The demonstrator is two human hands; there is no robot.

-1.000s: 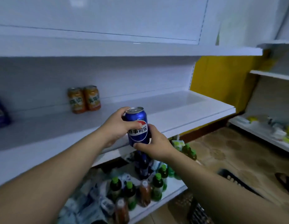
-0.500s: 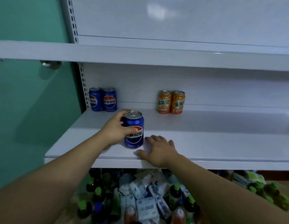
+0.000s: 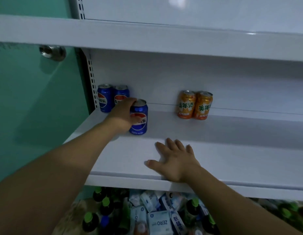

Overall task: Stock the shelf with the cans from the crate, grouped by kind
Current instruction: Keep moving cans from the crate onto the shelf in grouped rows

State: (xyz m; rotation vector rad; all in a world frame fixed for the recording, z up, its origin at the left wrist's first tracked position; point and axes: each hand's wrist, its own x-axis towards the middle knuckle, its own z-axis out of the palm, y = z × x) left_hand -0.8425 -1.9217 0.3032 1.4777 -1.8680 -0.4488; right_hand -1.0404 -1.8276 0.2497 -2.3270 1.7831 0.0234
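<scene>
White shelf (image 3: 232, 136) beside a green wall (image 3: 28, 99): left hand (image 3: 121, 116) grips a blue can (image 3: 139, 120) by two others (image 3: 104, 99); right hand (image 3: 176, 160) rests flat, fingers spread.

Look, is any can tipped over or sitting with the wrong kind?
Nothing stands out. The two blue cans stand upright at the back left, the two orange cans upright farther right. The left hand grips a third blue can, upright, in front of the blue pair. The right hand rests flat on the shelf.
</scene>
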